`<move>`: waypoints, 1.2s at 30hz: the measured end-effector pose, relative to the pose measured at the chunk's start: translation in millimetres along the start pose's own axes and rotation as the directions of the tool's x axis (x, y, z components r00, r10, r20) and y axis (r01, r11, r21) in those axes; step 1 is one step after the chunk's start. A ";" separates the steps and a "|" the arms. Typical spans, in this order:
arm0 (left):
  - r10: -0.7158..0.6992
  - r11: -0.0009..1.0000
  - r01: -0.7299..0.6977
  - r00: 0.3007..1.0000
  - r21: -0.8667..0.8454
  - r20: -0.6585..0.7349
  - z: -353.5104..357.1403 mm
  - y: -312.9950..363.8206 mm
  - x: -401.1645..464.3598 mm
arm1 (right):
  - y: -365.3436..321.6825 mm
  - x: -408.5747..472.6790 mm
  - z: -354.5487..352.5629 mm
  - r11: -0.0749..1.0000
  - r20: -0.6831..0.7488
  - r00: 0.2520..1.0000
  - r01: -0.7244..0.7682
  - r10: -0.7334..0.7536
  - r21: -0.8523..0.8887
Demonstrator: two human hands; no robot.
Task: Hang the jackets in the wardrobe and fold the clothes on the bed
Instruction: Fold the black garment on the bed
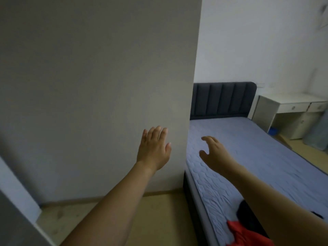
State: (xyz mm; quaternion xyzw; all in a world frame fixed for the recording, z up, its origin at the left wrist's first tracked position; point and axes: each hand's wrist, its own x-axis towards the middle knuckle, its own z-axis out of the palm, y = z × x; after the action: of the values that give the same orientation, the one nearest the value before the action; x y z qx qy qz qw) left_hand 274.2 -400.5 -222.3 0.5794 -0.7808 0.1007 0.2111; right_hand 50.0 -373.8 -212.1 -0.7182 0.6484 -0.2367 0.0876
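Observation:
My left hand (153, 150) is stretched forward with straight fingers in front of a large pale panel (99, 89), which may be the wardrobe's side; I cannot tell if it touches. My right hand (213, 153) reaches out over the bed (266, 157), fingers loosely spread, holding nothing. The bed has a light blue quilted cover and a dark blue padded headboard (223, 100). A red garment (248, 236) and a black garment (247, 213) lie at the bed's near end, partly hidden by my right forearm.
A white desk with drawers (291, 107) stands against the far wall to the right of the headboard, with a small blue item (273, 131) under it. Pale wooden floor (159, 215) runs between the panel and the bed's left side.

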 end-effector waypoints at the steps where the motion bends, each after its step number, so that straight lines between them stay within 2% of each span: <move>1: -0.017 1.000 0.017 1.000 0.000 0.011 7.4 12.4 -0.7 | 15.0 -0.2 -4.1 1.000 0.017 1.000 0.001 -0.001 -0.005; 7: -0.062 0.997 0.064 0.997 -0.037 0.055 64.3 94.4 28.4 | 114.5 -2.5 -20.1 1.000 0.020 1.000 0.005 -0.005 0.022; 11: -0.081 0.990 0.094 0.988 -0.102 0.133 114.3 186.2 45.6 | 217.5 -6.1 -51.2 0.999 0.046 0.998 -0.044 0.044 -0.005; 15: -0.080 0.991 0.096 0.982 -0.088 0.172 166.6 276.2 62.3 | 333.5 -0.7 -81.5 0.994 0.044 0.993 -0.113 0.113 -0.002; 20: -0.249 0.966 0.259 0.941 -0.014 0.228 216.0 355.1 69.6 | 447.8 4.5 -87.0 0.994 0.171 0.980 -0.110 0.103 0.030; 25: -0.303 0.950 0.313 0.910 0.010 0.282 264.9 401.3 74.5 | 527.4 26.7 -89.0 0.991 0.247 0.962 -0.130 0.116 0.040; 31: -0.391 0.874 0.473 0.822 -0.114 0.414 361.3 466.5 103.9 | 654.1 50.9 -71.8 0.991 0.316 0.940 -0.133 0.131 -0.017; 36: -0.417 0.806 0.581 0.694 -0.115 0.587 456.2 542.7 104.0 | 786.3 74.2 -46.7 0.979 0.498 0.843 -0.183 0.202 -0.087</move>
State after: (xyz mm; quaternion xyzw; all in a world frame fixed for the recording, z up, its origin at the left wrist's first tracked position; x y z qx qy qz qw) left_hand -361.9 -506.0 -534.7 0.7375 -0.6241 -0.2428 0.0874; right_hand -667.5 -550.6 -494.8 -0.6877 0.6760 -0.0189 0.2643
